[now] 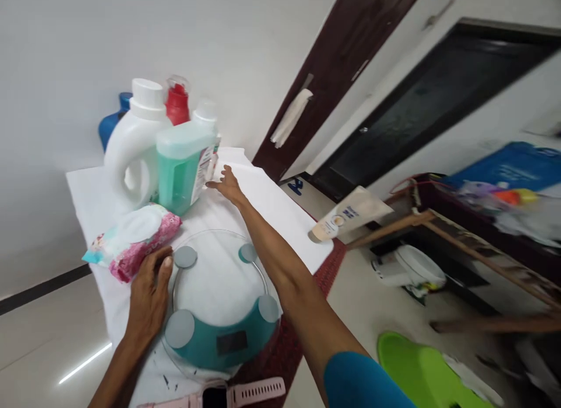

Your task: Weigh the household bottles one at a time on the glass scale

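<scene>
My left hand (149,294) lies flat on the white-covered table (272,206), fingers stretched out, touching the left rim of a round glass scale with a teal base (219,303) and the pink and white wipes pack (131,241). My right hand (227,183) reaches far across the table, fingers apart, its tips by the label of the green liquid bottle (182,168). Beside that bottle stands a white detergent jug (131,151). A cream tube (348,215) hangs over the table's right edge.
Behind the jug stand a red-capped bottle (177,101), a blue bottle (109,124) and a small white-capped bottle (205,113). A pink watch (236,394) lies at the near edge. A green plastic item (421,373) lies on the floor at right, near a cluttered wooden shelf (482,244).
</scene>
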`<state>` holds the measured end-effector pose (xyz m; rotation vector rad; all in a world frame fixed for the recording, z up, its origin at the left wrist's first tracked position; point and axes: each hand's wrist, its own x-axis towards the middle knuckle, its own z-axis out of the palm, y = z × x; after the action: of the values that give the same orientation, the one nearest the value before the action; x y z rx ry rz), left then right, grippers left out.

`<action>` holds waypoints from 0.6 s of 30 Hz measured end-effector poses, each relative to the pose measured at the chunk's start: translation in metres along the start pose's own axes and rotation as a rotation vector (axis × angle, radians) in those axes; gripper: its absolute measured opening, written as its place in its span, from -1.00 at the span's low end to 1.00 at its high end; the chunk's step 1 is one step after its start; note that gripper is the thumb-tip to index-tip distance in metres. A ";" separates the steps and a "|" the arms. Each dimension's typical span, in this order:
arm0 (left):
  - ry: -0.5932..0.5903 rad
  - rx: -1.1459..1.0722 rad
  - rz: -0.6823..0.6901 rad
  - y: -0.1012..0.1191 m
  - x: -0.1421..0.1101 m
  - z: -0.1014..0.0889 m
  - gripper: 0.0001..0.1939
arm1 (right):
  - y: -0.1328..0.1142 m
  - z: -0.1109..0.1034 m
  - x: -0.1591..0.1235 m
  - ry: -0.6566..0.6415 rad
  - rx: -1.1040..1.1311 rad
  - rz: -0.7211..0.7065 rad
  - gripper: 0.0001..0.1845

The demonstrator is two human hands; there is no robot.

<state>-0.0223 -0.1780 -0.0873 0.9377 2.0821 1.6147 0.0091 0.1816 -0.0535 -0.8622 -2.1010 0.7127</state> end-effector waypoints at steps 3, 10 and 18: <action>-0.014 0.029 0.029 -0.003 0.003 -0.001 -0.27 | -0.005 -0.047 -0.048 0.021 -0.065 0.055 -0.27; -0.026 0.047 0.074 0.002 0.004 -0.005 -0.32 | 0.003 -0.193 -0.184 0.473 -0.391 -0.014 -0.33; -0.006 0.079 0.087 0.003 0.005 -0.005 -0.29 | 0.075 -0.281 -0.197 0.871 -0.339 0.467 0.17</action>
<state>-0.0279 -0.1776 -0.0829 1.0718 2.1423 1.5791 0.3568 0.1370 -0.0291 -1.5405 -1.2460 0.1210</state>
